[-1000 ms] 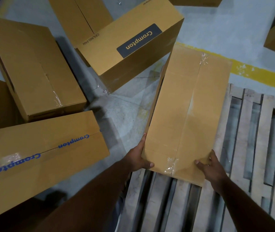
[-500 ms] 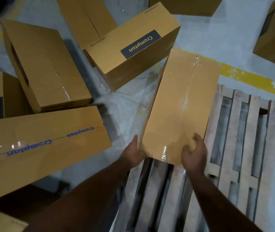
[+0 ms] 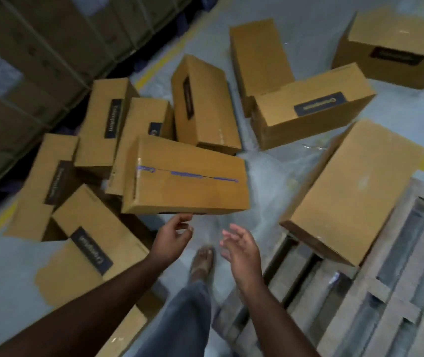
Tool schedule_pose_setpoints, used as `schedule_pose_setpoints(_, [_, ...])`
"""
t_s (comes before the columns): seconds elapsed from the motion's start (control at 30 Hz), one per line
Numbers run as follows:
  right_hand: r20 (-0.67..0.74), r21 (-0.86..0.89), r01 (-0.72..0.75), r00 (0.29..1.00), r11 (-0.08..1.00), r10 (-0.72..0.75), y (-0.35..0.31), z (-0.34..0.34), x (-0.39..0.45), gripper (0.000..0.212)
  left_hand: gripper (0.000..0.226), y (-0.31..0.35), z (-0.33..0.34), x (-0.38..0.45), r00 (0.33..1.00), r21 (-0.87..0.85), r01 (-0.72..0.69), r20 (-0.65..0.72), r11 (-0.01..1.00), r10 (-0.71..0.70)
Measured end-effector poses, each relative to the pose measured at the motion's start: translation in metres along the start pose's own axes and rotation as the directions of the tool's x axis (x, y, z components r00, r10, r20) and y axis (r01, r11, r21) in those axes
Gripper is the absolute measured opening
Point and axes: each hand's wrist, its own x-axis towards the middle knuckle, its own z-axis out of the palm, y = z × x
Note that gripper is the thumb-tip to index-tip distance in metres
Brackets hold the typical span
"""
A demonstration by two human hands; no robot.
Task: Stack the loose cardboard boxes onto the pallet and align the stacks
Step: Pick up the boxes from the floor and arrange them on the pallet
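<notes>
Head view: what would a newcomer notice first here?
Two bare hands, the left hand and the right hand, reach open toward a box with blue tape in the middle. Many more boxes lie scattered on the floor behind it. One plain box rests on the wooden pallet at right.

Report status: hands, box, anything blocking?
Both hands empty, left hand and right hand reaching for blue-taped box. One box on pallet corner. Path clear.

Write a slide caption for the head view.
Both empty hands, left hand and right hand, reach toward blue-taped box; one box on pallet.
</notes>
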Motion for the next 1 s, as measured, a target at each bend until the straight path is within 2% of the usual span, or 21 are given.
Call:
schedule_pose_setpoints(0.07, [0.017,0.059,-0.143,0.990,0.988,0.142,0.009,0.033,0.005,0.025,0.033,-0.016,-0.034,0.016,0.998,0.085,-0.015,-0.067,0.996,0.021])
schedule_pose_setpoints(0.17, [0.060,0.175,-0.354,0.935,0.919,0.349,0.031,0.089,0.041,0.024,0.040,-0.030,-0.076,0.088,0.959,0.298,-0.183,-0.157,0.937,0.237])
schedule_pose_setpoints(0.23, [0.097,0.274,-0.449,0.893,0.850,0.440,0.051,0.130,0.076,0.030,0.055,-0.037,-0.100,0.157,0.936,0.461,-0.232,-0.133,0.856,0.325])
schedule_pose_setpoints(0.3, [0.162,0.354,-0.544,0.837,0.761,0.522,0.065,0.161,0.111,0.038,0.078,-0.036,-0.122,0.224,0.961,0.623,-0.165,-0.074,0.765,0.267])
schedule_pose_setpoints(0.37, [0.189,0.362,-0.628,0.773,0.689,0.605,0.073,0.186,0.139,0.049,0.098,-0.039,-0.141,0.278,0.984,0.768,-0.114,-0.002,0.630,0.181])
schedule_pose_setpoints(0.4, [0.196,0.356,-0.655,0.750,0.667,0.632,0.074,0.196,0.150,0.054,0.104,-0.041,-0.149,0.298,0.990,0.801,-0.095,0.014,0.591,0.139])
schedule_pose_setpoints(0.43, [0.205,0.360,-0.666,0.739,0.653,0.641,0.074,0.205,0.159,0.058,0.106,-0.041,-0.154,0.313,0.995,0.798,-0.077,0.019,0.598,0.103])
schedule_pose_setpoints(0.5, [0.228,0.417,-0.663,0.739,0.622,0.634,0.069,0.219,0.173,0.064,0.101,-0.042,-0.158,0.333,0.998,0.752,-0.045,0.012,0.657,0.054])
schedule_pose_setpoints(0.53, [0.239,0.459,-0.659,0.738,0.596,0.631,0.066,0.224,0.178,0.068,0.097,-0.042,-0.159,0.339,0.999,0.758,-0.030,0.003,0.652,0.043])
schedule_pose_setpoints(0.63, [0.236,0.553,-0.646,0.727,0.526,0.645,0.063,0.234,0.178,0.072,0.086,-0.043,-0.168,0.342,1.000,0.832,-0.006,0.009,0.555,-0.003])
schedule_pose_setpoints(0.67, [0.201,0.561,-0.630,0.733,0.536,0.650,0.065,0.236,0.171,0.069,0.084,-0.045,-0.171,0.339,1.000,0.819,-0.003,0.018,0.574,-0.020])
schedule_pose_setpoints(0.77, [0.069,0.599,-0.534,0.777,0.597,0.626,0.076,0.238,0.141,0.065,0.086,-0.046,-0.174,0.316,0.991,0.642,0.053,0.061,0.765,-0.119])
schedule_pose_setpoints(0.8, [0.015,0.619,-0.483,0.796,0.620,0.605,0.078,0.234,0.132,0.062,0.088,-0.045,-0.174,0.304,0.986,0.595,0.076,0.073,0.800,-0.148])
schedule_pose_setpoints(0.87, [-0.050,0.647,-0.389,0.836,0.655,0.546,0.080,0.220,0.115,0.058,0.090,-0.044,-0.176,0.276,0.984,0.580,0.084,0.081,0.810,-0.160])
schedule_pose_setpoints(1.0, [-0.034,0.595,-0.326,0.903,0.735,0.428,0.072,0.184,0.071,0.064,0.080,-0.016,-0.180,0.210,0.989,0.610,0.098,0.025,0.786,-0.142])
